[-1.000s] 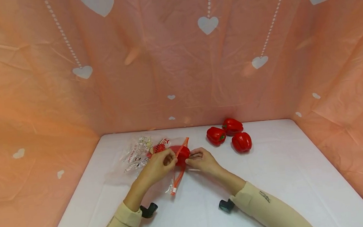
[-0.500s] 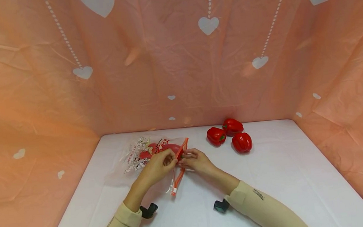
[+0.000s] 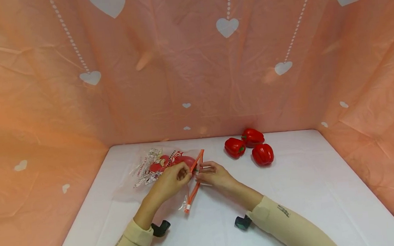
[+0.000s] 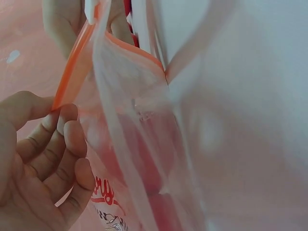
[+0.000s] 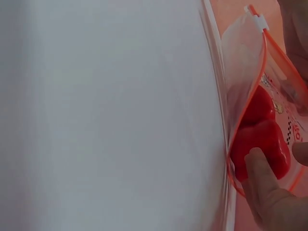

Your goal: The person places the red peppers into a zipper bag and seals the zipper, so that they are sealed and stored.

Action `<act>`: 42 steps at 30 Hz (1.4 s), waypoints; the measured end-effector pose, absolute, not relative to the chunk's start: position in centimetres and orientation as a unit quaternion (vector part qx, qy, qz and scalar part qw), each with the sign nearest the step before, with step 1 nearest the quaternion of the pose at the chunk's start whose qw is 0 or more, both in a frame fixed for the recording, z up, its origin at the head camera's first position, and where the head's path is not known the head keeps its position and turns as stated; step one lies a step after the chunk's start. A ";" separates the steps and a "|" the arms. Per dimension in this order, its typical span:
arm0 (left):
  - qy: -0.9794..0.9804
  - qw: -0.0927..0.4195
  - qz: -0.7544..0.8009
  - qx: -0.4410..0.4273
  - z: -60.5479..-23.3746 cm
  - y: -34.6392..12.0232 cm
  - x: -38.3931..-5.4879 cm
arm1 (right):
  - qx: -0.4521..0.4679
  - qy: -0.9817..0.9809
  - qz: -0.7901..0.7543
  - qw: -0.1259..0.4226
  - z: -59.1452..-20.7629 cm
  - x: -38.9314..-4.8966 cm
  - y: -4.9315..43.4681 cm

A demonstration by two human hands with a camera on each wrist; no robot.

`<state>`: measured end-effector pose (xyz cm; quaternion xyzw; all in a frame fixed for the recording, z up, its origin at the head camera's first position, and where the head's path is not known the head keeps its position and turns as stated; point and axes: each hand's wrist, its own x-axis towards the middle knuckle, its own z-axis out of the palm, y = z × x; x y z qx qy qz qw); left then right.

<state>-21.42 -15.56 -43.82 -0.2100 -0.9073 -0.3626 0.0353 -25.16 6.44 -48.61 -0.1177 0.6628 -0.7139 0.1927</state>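
Note:
A clear zip bag (image 3: 141, 174) with orange edging and a cartoon print lies on the table, its mouth spread toward the right. My left hand (image 3: 172, 181) pinches the orange edge (image 4: 72, 72) between thumb and forefinger. Inside are red bell peppers; the nearest pepper (image 5: 260, 144) is just within the mouth. My right hand (image 3: 219, 177) reaches into the opening, its extended fingertips (image 5: 257, 163) touching that pepper while the thumb stays apart. A white slider (image 5: 261, 23) sits at one end of the zip.
Three more red bell peppers stand at the back right of the white table (image 3: 294, 192): one pepper (image 3: 234, 147) at left, another pepper (image 3: 252, 137) behind, a third pepper (image 3: 262, 154) in front. An orange curtain (image 3: 193, 80) with white hearts encloses the back and sides.
The right hand has moved left, pushing a bell pepper from the bag's mouth further inside, then drawn back very slightly. The left hand keeps its pinch on the edge.

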 end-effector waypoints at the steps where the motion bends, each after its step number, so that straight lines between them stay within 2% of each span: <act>1: -0.908 0.035 -0.362 -0.209 -43.8 -15.6 -21.4 | -0.121 0.676 -0.703 0.186 -48.5 -25.2 6.7; 6: -0.910 0.037 -0.357 -0.205 -43.7 -15.6 -21.2 | -0.134 0.738 -0.644 0.148 -47.9 -24.9 8.3; 17: -0.914 0.044 -0.350 -0.199 -44.0 -15.6 -21.1 | -0.146 0.746 -0.636 0.132 -46.9 -24.5 12.1; 42: -0.916 0.043 -0.355 -0.183 -43.9 -15.7 -20.8 | -0.211 0.836 -0.506 -0.019 -44.3 -25.0 21.8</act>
